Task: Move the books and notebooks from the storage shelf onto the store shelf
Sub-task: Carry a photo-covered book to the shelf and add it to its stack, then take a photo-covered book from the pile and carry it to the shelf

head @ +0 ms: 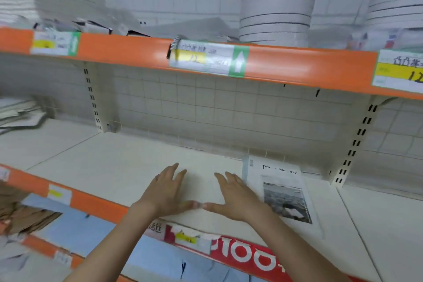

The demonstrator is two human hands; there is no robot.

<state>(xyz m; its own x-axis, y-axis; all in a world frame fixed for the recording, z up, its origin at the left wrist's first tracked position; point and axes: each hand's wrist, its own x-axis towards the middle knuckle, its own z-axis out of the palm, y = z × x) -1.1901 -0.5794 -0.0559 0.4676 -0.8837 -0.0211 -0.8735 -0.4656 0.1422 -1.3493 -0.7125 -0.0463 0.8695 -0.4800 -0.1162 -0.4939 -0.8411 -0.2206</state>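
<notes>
Both forearms reach over the orange shelf lip [96, 207]. Left hand [168, 192] and right hand [235, 197] lie flat on the cream store shelf [109, 167], fingers spread, thumbs nearly touching; each grip wide, holding nothing. White notebook [279, 190] lies just beside the right hand. Open shelf room lies left. Paper stacks [277, 2] sit overhead.

Both hands reach over a cream metal shelf board [114, 167] with an orange front strip. The left hand [167, 192] and right hand [235, 197] lie flat with fingers spread, thumb tips nearly touching. Just right of the right hand lies a white notebook with a grey photo cover [281, 192]. Above, an orange-edged upper shelf [286, 64] carries white paper stacks [277, 0].
</notes>
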